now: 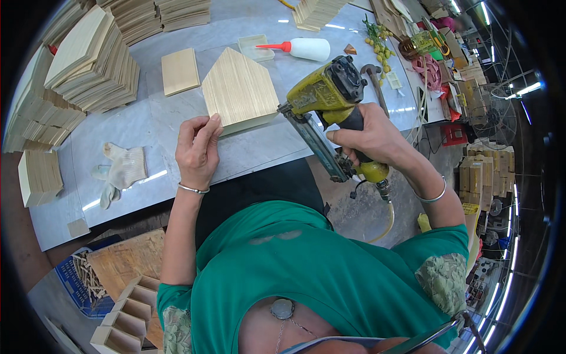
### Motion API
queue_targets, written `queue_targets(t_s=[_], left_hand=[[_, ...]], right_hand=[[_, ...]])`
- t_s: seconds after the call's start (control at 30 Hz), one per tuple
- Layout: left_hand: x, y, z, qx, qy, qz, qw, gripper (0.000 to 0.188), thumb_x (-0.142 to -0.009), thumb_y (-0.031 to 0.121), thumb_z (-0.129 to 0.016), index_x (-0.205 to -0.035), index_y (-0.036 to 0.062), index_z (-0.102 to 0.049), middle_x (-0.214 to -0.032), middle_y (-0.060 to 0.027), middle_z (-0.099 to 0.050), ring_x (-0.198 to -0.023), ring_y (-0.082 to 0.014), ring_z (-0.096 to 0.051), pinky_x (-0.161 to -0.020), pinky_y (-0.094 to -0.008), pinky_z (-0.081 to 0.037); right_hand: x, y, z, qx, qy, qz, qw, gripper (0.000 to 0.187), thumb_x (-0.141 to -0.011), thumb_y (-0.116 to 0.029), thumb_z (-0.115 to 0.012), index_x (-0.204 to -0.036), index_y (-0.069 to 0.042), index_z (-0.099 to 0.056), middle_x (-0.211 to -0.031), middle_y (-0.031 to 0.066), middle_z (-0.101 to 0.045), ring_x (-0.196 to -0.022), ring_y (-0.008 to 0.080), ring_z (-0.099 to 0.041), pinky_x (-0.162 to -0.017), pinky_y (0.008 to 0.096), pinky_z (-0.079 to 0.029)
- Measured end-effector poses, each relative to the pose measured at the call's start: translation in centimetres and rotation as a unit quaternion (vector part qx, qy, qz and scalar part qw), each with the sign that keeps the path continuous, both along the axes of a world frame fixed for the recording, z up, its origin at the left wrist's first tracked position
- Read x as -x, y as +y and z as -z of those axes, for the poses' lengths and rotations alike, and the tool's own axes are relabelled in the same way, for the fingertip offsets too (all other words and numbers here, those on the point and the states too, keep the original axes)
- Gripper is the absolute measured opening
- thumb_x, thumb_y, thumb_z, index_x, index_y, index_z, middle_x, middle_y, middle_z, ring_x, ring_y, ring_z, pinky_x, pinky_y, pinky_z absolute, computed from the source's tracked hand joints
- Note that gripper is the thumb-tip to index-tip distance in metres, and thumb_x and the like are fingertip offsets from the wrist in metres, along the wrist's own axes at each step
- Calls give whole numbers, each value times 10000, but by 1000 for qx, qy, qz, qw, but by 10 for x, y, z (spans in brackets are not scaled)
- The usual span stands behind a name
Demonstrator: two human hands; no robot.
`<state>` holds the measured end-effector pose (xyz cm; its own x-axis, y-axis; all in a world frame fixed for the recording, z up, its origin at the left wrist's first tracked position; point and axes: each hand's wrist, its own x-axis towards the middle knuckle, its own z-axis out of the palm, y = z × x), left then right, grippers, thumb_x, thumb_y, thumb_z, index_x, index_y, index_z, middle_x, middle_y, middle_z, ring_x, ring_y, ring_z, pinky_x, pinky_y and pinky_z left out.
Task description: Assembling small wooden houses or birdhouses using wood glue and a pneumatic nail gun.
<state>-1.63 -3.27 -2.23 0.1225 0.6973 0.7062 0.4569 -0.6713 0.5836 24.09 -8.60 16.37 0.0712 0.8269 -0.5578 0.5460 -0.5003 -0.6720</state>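
Observation:
A pale house-shaped wooden box (240,88) lies on the grey table with its pointed end away from me. My left hand (199,147) has its fingers closed at the near left corner of this box. In my right hand (380,133) is a yellow and black pneumatic nail gun (330,91), gripped by its handle. The gun's nose is at the right edge of the box; whether it touches cannot be made out. From the handle's base runs a yellowish air hose (389,221). A flat wooden board (181,72) rests left of the box.
Stacks of wooden panels (97,65) stand at the left and back. Beyond the box are a clear tray (254,47) and a white glue bottle (309,49) with a red nozzle. A hammer (377,88) lies at right, gloves (122,168) at left. Wooden boxes (127,315) sit lower left.

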Motion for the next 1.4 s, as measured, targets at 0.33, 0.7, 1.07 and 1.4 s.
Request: queue_targets(t_s=[0.33, 0.7, 1.07, 1.4], left_hand=[[0, 2, 1, -14, -5, 2, 1000, 225, -797, 34, -716, -1020, 53, -690, -892, -102, -596, -732, -207, -604, -614, -289, -523], [0, 0, 0, 12, -14, 6, 1000, 220, -798, 5, -706, -1016, 28, -688, -883, -105, -601, -766, -205, -607, -635, -289, -519], [0, 1, 2, 4, -24, 7, 1000, 225, -792, 3, -709, -1014, 31, -686, -880, -102, -598, -755, -202, -605, -619, -287, -517], [13, -3, -5, 82, -83, 64, 991, 323, -789, -88, -607, -1076, 49, -663, -967, -120, -608, -825, -258, -619, -709, -324, -524]], right_hand=[[13, 4, -11, 0, -18, -27, 999, 231, -762, -143, -647, -821, 69, -575, -579, 63, -562, -473, 110, -546, -421, 270, -456], [39, 14, -5, 0, -7, -83, 997, 269, -763, -176, -649, -887, 58, -608, -552, 29, -555, -464, 89, -521, -441, 269, -446], [41, 15, -5, 26, -5, -72, 997, 234, -766, -149, -643, -872, 55, -604, -553, 37, -562, -455, 90, -517, -448, 268, -437], [68, 17, -12, -46, -57, -150, 986, 258, -762, -173, -659, -818, 72, -603, -559, 43, -537, -504, 92, -465, -480, 302, -413]])
